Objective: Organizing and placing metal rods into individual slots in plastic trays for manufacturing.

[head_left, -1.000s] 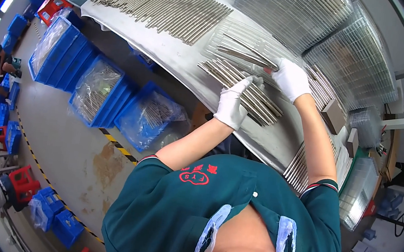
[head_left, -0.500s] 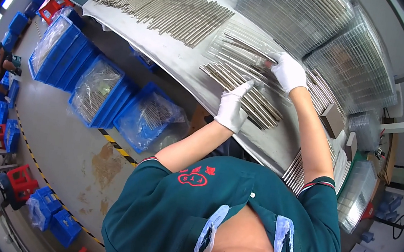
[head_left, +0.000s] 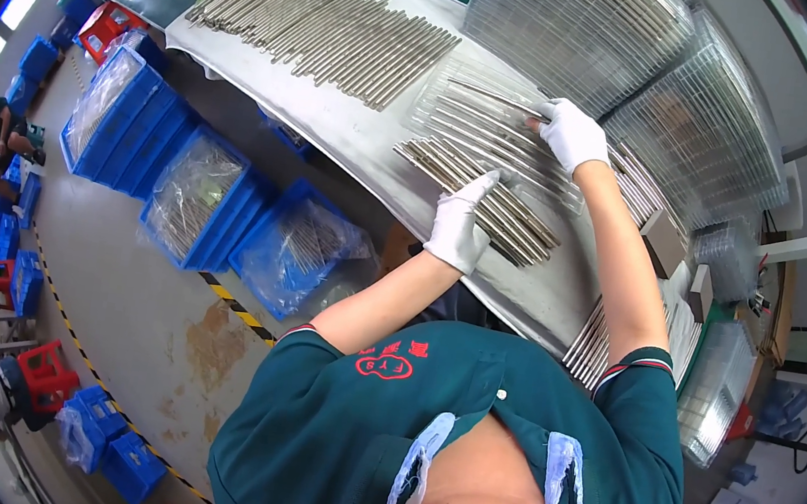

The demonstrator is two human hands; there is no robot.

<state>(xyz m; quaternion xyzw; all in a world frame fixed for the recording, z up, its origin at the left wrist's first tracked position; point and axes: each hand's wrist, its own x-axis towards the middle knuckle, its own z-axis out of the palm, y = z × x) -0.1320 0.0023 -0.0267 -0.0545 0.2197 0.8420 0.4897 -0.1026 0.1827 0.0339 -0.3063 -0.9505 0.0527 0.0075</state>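
My left hand, in a white glove, is closed around the near side of a bundle of metal rods, its thumb lying over the top. The bundle is slanted at the table's front edge. Just beyond it, a clear plastic tray holds several similar rods in a spaced row. My right hand, also gloved, pinches the right end of a single metal rod over the tray's far part. Whether that rod touches the tray I cannot tell.
Many loose rods cover the white cloth at the far left. Tall stacks of clear trays stand behind my right hand. Grey blocks sit by more rods at right. Blue crates with bagged rods stand on the floor at left.
The rod in my right hand has come down closer to the tray, and that hand has shifted slightly left. My left hand stays on the bundle. The whole view has shifted a little.
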